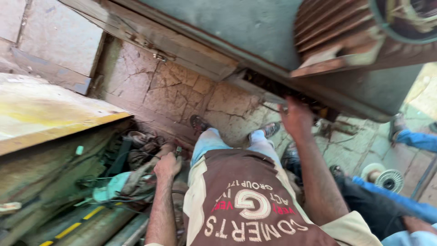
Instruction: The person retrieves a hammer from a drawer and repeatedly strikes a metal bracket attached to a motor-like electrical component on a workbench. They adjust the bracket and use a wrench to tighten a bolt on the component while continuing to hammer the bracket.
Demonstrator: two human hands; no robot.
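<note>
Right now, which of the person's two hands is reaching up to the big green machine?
The right hand, raised to the dark underside edge of the green machine. The left hand is down low instead, closed around a small tool beside the rags.

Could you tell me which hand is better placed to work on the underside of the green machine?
Right, probably: the right hand already reaches the dark underside of the green machine, while the left hand is low among rags.

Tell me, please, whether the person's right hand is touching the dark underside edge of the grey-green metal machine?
Touching: the head view shows the right hand pressed against the machine's dark underside edge, with no gap visible.
</note>
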